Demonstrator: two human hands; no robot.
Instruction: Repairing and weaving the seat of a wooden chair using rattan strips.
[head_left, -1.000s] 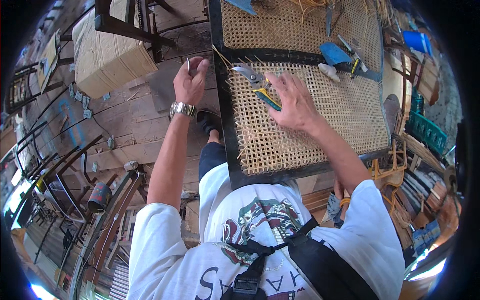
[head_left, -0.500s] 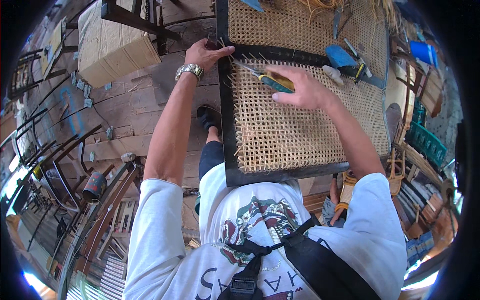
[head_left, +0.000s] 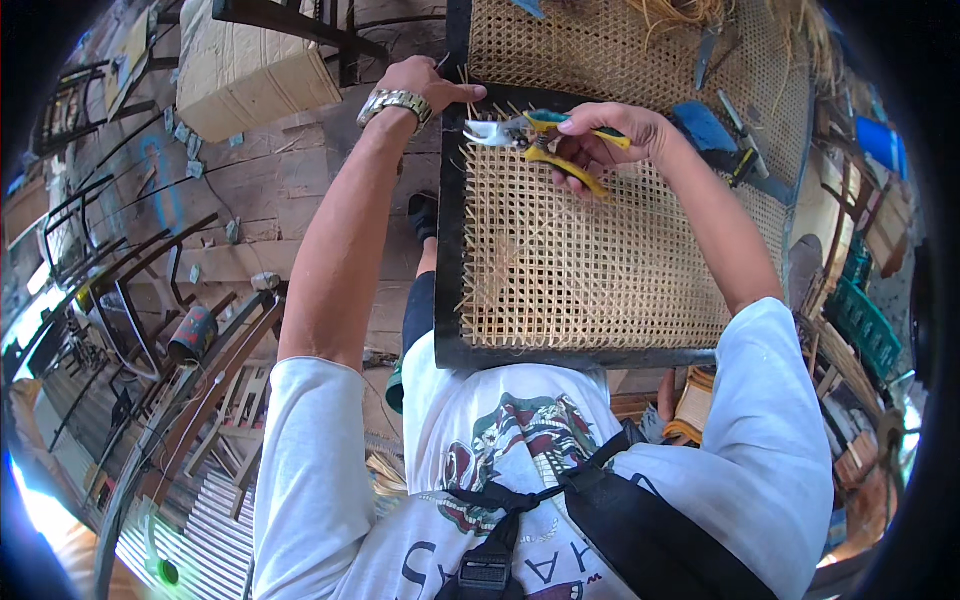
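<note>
A woven cane panel (head_left: 590, 265) in a dark wooden frame (head_left: 452, 240) lies before me, near my torso. At the far left of its near section, my left hand (head_left: 422, 88) is closed at the frame edge, thumb stretched over a thin cane strand (head_left: 464, 76). Short strand ends stick up beside the thumb and along the crossbar. My right hand (head_left: 620, 138) holds pruning shears (head_left: 530, 135) with yellow and green handles. Their jaws are spread just right of the left thumb, above the weave, and their tip points left.
On the panel's right part lie a blue piece (head_left: 702, 122), a black and yellow tool (head_left: 742, 167) and a slim pen-like tool (head_left: 740, 128). Loose cane fibres (head_left: 680, 12) lie at the far end. A cardboard box (head_left: 255, 80) and wooden chair frames (head_left: 140, 310) stand at left.
The shears have turned in my right hand, and their jaws and handles have spread apart. My left hand stays by the frame edge. The whole view has shifted slightly.
</note>
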